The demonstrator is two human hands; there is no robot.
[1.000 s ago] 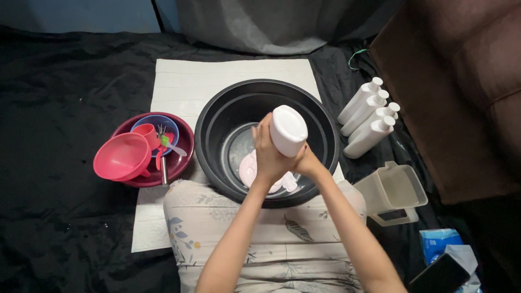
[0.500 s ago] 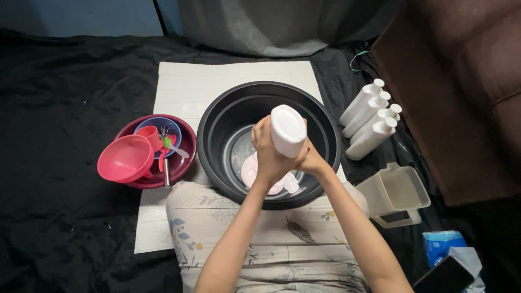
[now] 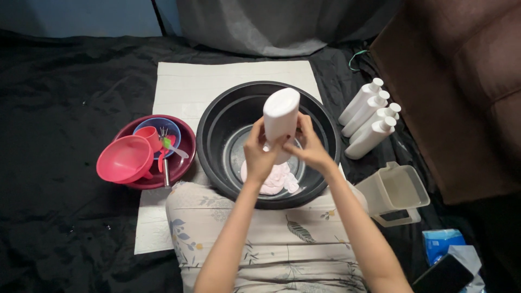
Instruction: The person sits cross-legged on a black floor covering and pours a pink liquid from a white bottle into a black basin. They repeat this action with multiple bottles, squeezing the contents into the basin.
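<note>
We're holding the white bottle point(image 3: 280, 120) upside down over the black basin point(image 3: 217, 116), both hands wrapped on its lower end: left hand point(image 3: 259, 155) closed round the near side, right hand point(image 3: 307, 146) closed round the other, fingers curled tight, nothing else in either. The bottle is sitting roughly over the basin's middle, base up, mouth end pointing down and hidden behind our fingers, so we can't tell whether a cap is on. For a clean squeeze we're judging it best to be keeping the mouth centred over the pink blob point(image 3: 274, 179) on the basin floor, pressing evenly from both sides, and keeping the bottle close to vertical so nothing is hitting the wall. The bottle is looking plain, smooth, oval in section, flat-based, opaque white, so we're not seeing the fill level. The blob is looking soft and glossy, probably a pale pink paste or thick liquid, though glare is making that hard to call. Four more white bottles point(image 3: 370, 123) are lying side by side right of the basin, a beige jug point(image 3: 395, 193) nearer us, red bowls point(image 3: 142, 154) stacked to the left, all on or beside the white mat point(image 3: 184, 87).
</note>
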